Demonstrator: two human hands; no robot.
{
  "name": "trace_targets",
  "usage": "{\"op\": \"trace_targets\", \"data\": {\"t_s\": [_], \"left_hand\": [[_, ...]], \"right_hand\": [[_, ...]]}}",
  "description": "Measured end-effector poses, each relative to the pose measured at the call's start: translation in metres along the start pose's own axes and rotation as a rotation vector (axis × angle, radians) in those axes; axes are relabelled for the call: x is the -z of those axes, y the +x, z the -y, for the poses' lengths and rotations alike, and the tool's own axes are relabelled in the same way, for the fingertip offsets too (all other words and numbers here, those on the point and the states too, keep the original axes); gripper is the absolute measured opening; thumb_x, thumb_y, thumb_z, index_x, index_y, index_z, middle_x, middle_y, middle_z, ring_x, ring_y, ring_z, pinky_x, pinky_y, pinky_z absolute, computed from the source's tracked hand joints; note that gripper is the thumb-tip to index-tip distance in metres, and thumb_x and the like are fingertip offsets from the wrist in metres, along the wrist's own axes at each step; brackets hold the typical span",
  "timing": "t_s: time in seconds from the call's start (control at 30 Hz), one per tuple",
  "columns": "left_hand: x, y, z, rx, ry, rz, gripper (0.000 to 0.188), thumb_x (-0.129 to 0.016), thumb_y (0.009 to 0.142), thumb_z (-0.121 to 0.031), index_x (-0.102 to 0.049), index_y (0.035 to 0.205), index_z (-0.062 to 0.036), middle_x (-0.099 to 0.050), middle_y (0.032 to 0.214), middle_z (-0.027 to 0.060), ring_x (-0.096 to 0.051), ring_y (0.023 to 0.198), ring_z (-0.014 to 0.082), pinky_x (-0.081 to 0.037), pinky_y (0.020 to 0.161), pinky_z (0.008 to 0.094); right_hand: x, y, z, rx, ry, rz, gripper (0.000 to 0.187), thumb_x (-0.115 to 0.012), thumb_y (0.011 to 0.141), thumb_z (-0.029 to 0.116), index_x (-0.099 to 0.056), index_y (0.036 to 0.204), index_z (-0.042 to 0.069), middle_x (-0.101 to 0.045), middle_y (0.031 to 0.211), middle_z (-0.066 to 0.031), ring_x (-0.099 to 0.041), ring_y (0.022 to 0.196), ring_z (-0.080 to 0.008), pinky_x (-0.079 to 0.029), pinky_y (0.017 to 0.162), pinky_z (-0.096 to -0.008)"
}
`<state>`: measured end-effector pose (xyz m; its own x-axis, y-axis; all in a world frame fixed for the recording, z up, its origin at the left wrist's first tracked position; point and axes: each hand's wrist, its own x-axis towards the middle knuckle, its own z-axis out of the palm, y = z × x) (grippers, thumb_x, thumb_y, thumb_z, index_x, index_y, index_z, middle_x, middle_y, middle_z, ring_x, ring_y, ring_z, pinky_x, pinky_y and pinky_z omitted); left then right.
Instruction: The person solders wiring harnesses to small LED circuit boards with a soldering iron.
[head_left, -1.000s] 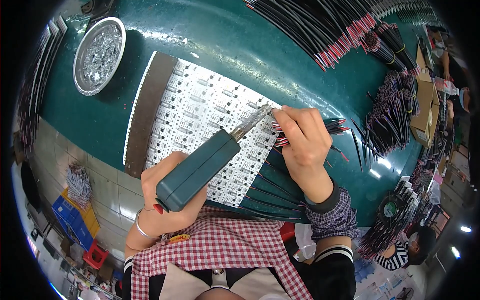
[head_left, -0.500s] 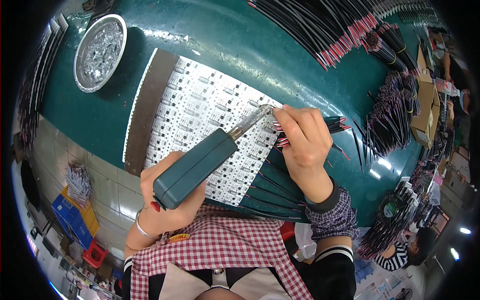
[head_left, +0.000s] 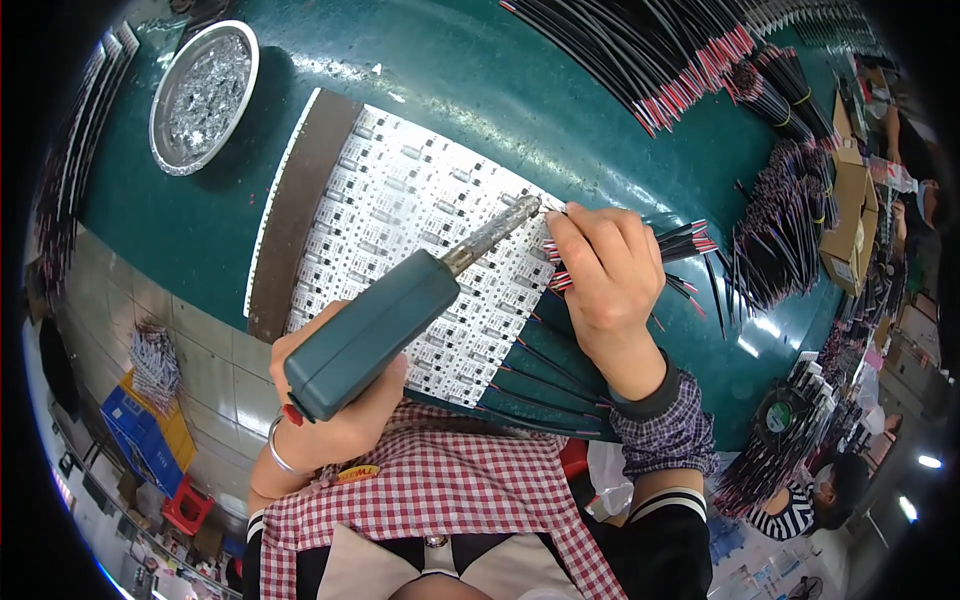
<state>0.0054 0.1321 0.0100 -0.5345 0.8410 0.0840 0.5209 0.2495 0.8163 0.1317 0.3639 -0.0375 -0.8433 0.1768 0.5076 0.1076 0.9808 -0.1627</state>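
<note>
A dark green soldering iron (head_left: 370,332) is in my left hand (head_left: 350,425), whose fingers wrap round its handle. Its tinned tip reaches the upper right corner of a white panel of small circuit boards (head_left: 400,190). My right hand (head_left: 612,290) is closed at that same corner, with thumb and fingertips pinching a thin wire close to the tip. A bundle of black wires with red and white ends (head_left: 685,243) passes beneath this hand. Several black wires (head_left: 555,375) trail from the panel's lower right edge. A brown strip (head_left: 300,225) runs along the panel's left side.
At the upper left of the green table (head_left: 430,60) stands a metal bowl (head_left: 186,168) with silvery scraps. Wire bundles (head_left: 690,85) lie at the far right, and more wires (head_left: 780,235) are heaped near a cardboard box (head_left: 852,225). Another person (head_left: 790,515) sits at the lower right.
The soldering iron has drawn back slightly to the lower left, its tip now a little apart from my right fingertips. The panel has shifted slightly upward. My right hand stays almost in place.
</note>
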Motion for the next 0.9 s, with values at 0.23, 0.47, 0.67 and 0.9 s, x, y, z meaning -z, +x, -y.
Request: {"op": "trace_targets", "data": {"t_s": [0.23, 0.47, 0.67, 0.9], "left_hand": [[-0.002, 0.0, 0.0, -0.017, -0.064, -0.075, 0.017, -0.069, 0.068, 0.004, -0.067, 0.084, 0.0058, -0.062, 0.076, 0.0142, -0.058, 0.054, 0.0251, -0.046, 0.048, 0.0302], [-0.007, 0.004, 0.001, 0.03, -0.111, -0.032, 0.014, -0.068, 0.069, 0.004, -0.065, 0.083, 0.0046, -0.057, 0.071, 0.0104, -0.054, 0.051, 0.0187, -0.042, 0.048, 0.0285], [-0.005, 0.001, 0.0, 0.106, -0.139, -0.005, 0.013, -0.068, 0.069, 0.004, -0.064, 0.082, 0.0042, -0.055, 0.068, 0.0091, -0.053, 0.051, 0.0156, -0.042, 0.049, 0.0277], [-0.009, -0.012, 0.005, 0.076, -0.134, -0.151, 0.014, -0.071, 0.07, 0.0, -0.069, 0.084, 0.0004, -0.064, 0.076, 0.01, -0.061, 0.058, 0.0214, -0.046, 0.051, 0.0306]], "right_hand": [[-0.001, -0.001, -0.001, -0.035, 0.061, 0.001, 0.026, -0.062, 0.069, 0.011, -0.067, 0.093, 0.002, -0.066, 0.092, -0.0077, -0.062, 0.082, -0.0226, -0.044, 0.063, -0.0326], [-0.002, -0.002, -0.001, -0.024, 0.064, -0.008, 0.026, -0.062, 0.069, 0.01, -0.067, 0.093, 0.002, -0.066, 0.092, -0.0078, -0.062, 0.082, -0.0228, -0.044, 0.063, -0.0326], [0.001, 0.001, -0.001, -0.01, 0.049, 0.013, 0.026, -0.062, 0.069, 0.011, -0.067, 0.093, 0.001, -0.066, 0.093, -0.0078, -0.062, 0.082, -0.0225, -0.044, 0.064, -0.0323], [0.0, 0.001, -0.001, 0.012, 0.041, 0.001, 0.026, -0.062, 0.069, 0.011, -0.067, 0.093, 0.001, -0.066, 0.094, -0.0072, -0.061, 0.082, -0.0221, -0.044, 0.063, -0.0315]]}}
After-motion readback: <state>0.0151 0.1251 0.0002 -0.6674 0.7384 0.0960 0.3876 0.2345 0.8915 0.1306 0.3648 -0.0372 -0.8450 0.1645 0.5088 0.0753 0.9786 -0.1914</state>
